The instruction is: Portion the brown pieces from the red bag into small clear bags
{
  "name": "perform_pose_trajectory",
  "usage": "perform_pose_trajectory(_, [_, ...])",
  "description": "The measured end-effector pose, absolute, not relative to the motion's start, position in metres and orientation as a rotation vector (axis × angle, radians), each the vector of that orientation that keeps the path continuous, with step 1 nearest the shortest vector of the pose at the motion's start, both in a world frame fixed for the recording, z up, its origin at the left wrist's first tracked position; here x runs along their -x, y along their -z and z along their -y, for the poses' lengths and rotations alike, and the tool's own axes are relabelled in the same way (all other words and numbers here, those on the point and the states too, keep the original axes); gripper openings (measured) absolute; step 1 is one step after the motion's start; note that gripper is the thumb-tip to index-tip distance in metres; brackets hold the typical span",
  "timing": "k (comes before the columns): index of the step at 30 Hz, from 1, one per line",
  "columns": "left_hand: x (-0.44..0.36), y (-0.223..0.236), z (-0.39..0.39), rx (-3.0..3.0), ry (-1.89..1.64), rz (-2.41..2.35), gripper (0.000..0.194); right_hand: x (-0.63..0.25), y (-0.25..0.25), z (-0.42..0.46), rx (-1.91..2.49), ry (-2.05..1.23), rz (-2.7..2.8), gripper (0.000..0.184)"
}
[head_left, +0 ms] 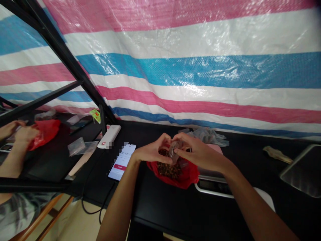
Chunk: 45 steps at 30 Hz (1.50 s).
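Both hands meet over a red plastic bag that lies open on the black table, with small brown dried pieces inside it. Between my fingers is a small clear plastic bag, crumpled. My left hand is closed on its left side, thumb stretched along the lower part. From the right, my right hand pinches the same bag with thumb and fingers. What the clear bag contains I cannot make out. Just right of the red bag, partly under my right forearm, sits a flat scale-like device with a silvery edge.
A phone showing a timer and a white power bank lie to the left. Behind my hands are crumpled clear bags. A black metal frame divides off a co-worker's hands and another red bag. Striped sheeting hangs behind.
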<state>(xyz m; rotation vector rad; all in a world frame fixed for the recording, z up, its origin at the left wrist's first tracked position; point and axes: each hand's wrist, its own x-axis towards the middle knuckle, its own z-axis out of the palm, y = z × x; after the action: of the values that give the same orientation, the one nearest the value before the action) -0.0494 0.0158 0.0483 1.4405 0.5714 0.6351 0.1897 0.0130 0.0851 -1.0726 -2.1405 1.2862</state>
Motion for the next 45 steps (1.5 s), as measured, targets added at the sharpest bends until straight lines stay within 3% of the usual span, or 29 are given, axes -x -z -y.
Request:
perform_pose_trajectory(4, [0.043, -0.038, -0.016, -1.441, -0.542, -0.572, 0.064, -0.189, -0.09, -0.009, 1.031, -1.244, 2.203, 0.026])
perform_pose_trajectory(12, [0.044, -0.039, -0.019, -1.418, -0.505, -0.64, 0.046, -0.191, -0.098, -0.008, 1.069, -1.116, 2.206, 0.03])
perform_pose_trajectory(17, [0.043, -0.041, -0.02, -1.426, -0.508, -0.693, 0.041, -0.195, -0.098, -0.011, 1.1, -0.901, 2.276, 0.017])
perform_pose_trajectory(27, [0.042, -0.039, -0.025, -1.412, -0.856, -0.858, 0.034, -0.207, -0.1, -0.024, 1.139, -0.567, 2.198, 0.014])
perform_pose_trajectory(34, [0.043, -0.036, -0.035, -1.563, -1.203, -1.084, 0.037, -0.216, -0.094, -0.036, 1.702, -0.315, 1.971, 0.024])
perform_pose_trajectory(40, [0.054, -0.035, -0.036, -2.039, -0.738, -1.939, 0.04, -0.232, -0.074, -0.052, 2.043, -0.217, 1.926, 0.034])
perform_pose_trajectory(45, [0.062, -0.043, -0.035, -1.93, -0.447, -2.166, 0.057, -0.233, -0.085, -0.043, 1.965, -0.051, 1.978, 0.041])
